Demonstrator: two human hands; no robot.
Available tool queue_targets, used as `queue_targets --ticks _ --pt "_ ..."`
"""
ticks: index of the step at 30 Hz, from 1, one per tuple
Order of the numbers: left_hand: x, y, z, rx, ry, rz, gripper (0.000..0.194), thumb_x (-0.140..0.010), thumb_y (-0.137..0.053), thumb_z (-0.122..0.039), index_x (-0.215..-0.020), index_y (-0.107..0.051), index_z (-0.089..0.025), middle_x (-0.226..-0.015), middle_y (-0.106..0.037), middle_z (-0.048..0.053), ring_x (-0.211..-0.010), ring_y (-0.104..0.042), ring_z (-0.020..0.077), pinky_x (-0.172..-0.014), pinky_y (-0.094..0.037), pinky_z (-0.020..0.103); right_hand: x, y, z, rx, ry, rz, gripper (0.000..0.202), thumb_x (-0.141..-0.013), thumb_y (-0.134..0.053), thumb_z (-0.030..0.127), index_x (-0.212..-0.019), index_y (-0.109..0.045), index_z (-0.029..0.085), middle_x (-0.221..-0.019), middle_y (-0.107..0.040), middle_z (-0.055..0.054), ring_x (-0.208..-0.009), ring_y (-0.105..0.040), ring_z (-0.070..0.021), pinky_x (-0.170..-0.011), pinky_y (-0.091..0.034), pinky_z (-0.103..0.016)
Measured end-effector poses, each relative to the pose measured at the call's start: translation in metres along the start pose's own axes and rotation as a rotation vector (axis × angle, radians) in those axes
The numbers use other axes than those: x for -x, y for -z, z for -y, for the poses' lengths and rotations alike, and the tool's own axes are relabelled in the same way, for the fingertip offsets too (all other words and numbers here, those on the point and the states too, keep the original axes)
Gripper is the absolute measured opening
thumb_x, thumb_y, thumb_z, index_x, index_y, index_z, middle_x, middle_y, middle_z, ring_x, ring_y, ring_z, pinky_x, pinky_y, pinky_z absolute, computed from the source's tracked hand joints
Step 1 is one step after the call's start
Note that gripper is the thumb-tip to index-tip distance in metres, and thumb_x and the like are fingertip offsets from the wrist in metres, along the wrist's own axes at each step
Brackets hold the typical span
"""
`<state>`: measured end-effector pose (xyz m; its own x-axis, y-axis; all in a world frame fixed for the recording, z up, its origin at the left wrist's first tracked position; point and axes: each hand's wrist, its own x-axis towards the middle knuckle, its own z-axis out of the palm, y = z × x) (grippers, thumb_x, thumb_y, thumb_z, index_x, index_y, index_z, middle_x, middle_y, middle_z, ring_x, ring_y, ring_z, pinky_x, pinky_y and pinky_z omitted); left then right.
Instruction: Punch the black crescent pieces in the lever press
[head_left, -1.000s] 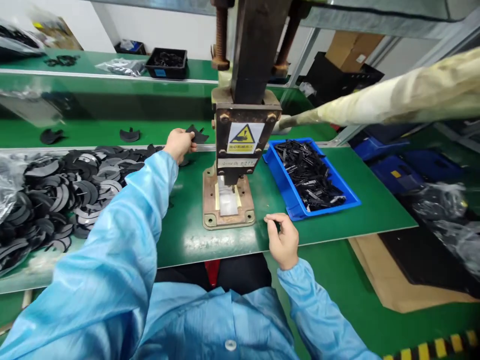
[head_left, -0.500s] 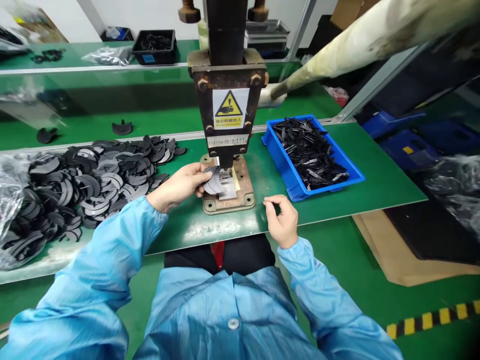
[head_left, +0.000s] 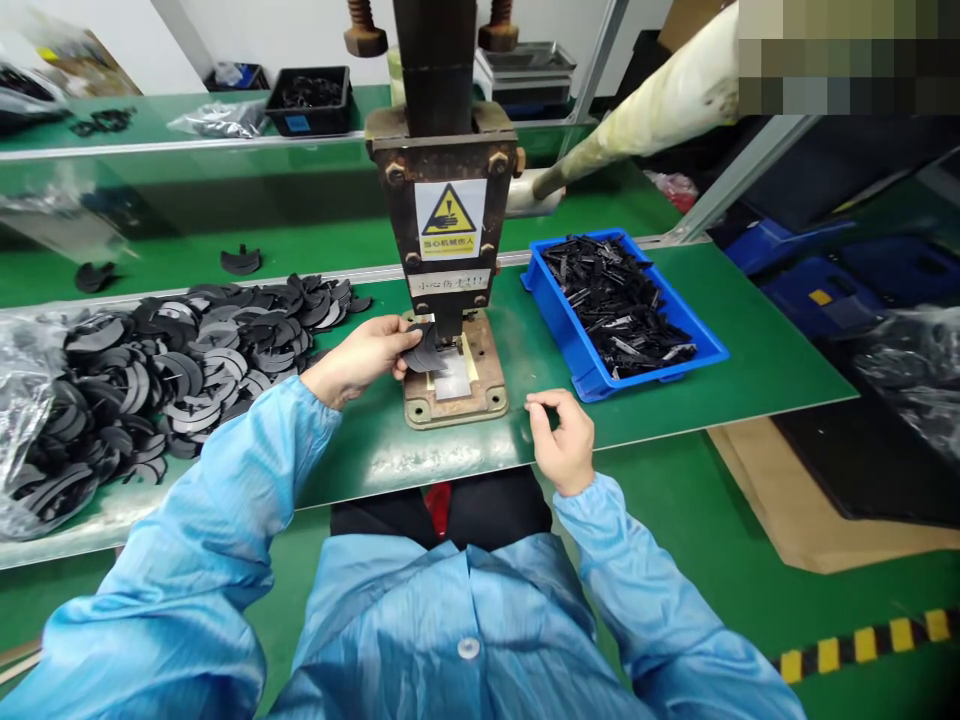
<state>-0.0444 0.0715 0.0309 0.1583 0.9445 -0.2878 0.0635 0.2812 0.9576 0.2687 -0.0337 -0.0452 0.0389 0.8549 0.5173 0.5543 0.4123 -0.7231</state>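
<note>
My left hand (head_left: 367,352) pinches a black curved plastic piece (head_left: 424,350) between thumb and fingers. It holds the piece over the left side of the die on the press base (head_left: 450,408), beneath the dark ram of the press (head_left: 450,318). Whether the piece touches the die I cannot tell. Near the table's front edge, right of the base, rests my right hand (head_left: 564,440), its fingers loosely curled and nothing visible in them. Left of my left hand lies a large pile of similar black curved pieces (head_left: 202,365).
A blue bin (head_left: 637,372) full of small, thin black parts stands right of the press. Clear plastic bagging (head_left: 26,400) covers the pile's left end. Two loose pieces lie behind the pile. A pale pipe (head_left: 637,110) slants overhead at right; a black tray (head_left: 309,122) sits on the back shelf.
My left hand has shifted slightly, and the curved piece has tilted and turned darker to view, a little higher over the die. My right hand has stayed nearly still. The view has moved slightly.
</note>
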Motion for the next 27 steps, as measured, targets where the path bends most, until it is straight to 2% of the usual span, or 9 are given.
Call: queue_targets --ticks 6,11,15,19,24,27 --pt "-0.014 0.007 -0.001 0.014 0.056 -0.035 0.033 -0.090 -0.083 -0.030 -0.075 -0.056 -0.021 -0.054 -0.049 -0.004 -0.041 -0.045 0.0098 -0.041 -0.037 0.021 0.000 0.000 0.000 0.004 0.008 0.000 0.013 -0.102 -0.061 0.031 -0.106 -0.071 0.024 -0.100 -0.079 -0.007 -0.096 -0.075 -0.0207 -0.089 -0.062 -0.039" --pt "-0.028 0.025 -0.007 -0.047 0.032 -0.155 0.031 -0.091 -0.080 -0.026 -0.076 -0.054 -0.021 -0.055 -0.051 -0.002 -0.041 -0.049 0.0107 -0.041 -0.038 0.020 0.000 -0.001 -0.001 0.006 0.008 0.005 0.012 -0.102 -0.061 0.030 -0.105 -0.071 0.024 -0.100 -0.079 -0.007 -0.096 -0.075 -0.0211 -0.089 -0.062 -0.040" --pt "-0.058 0.048 -0.020 -0.074 -0.004 -0.319 0.019 -0.095 -0.073 -0.022 -0.082 -0.059 -0.019 -0.059 -0.055 -0.001 -0.046 -0.051 0.0122 -0.047 -0.044 0.023 0.000 0.000 0.000 0.009 0.010 0.010 0.012 -0.102 -0.062 0.030 -0.106 -0.071 0.024 -0.100 -0.079 -0.007 -0.096 -0.076 -0.0214 -0.089 -0.063 -0.040" --pt "-0.093 0.071 -0.032 -0.139 -0.003 -0.465 0.018 -0.098 -0.066 -0.019 -0.084 -0.054 -0.021 -0.059 -0.051 -0.002 -0.049 -0.050 0.0132 -0.054 -0.045 0.026 0.000 0.001 0.001 0.014 0.014 0.012 0.011 -0.102 -0.061 0.028 -0.105 -0.071 0.025 -0.099 -0.079 -0.007 -0.094 -0.075 -0.0209 -0.087 -0.063 -0.039" --pt "-0.112 0.088 -0.031 -0.262 -0.041 -0.424 0.019 -0.095 -0.073 -0.028 -0.087 -0.059 -0.019 -0.063 -0.054 -0.001 -0.055 -0.050 0.0126 -0.062 -0.046 0.027 0.001 0.002 -0.002 0.023 0.001 0.024 0.010 -0.101 -0.062 0.027 -0.106 -0.071 0.025 -0.100 -0.079 -0.006 -0.095 -0.076 -0.0208 -0.088 -0.063 -0.040" --pt "-0.119 0.095 -0.029 -0.180 -0.042 -0.428 0.018 -0.092 -0.077 -0.025 -0.090 -0.060 -0.020 -0.063 -0.054 -0.002 -0.056 -0.050 0.0128 -0.061 -0.046 0.027 0.001 0.001 -0.003 0.026 -0.008 0.031 0.010 -0.100 -0.063 0.026 -0.106 -0.071 0.025 -0.100 -0.079 -0.006 -0.095 -0.076 -0.0207 -0.088 -0.063 -0.040"
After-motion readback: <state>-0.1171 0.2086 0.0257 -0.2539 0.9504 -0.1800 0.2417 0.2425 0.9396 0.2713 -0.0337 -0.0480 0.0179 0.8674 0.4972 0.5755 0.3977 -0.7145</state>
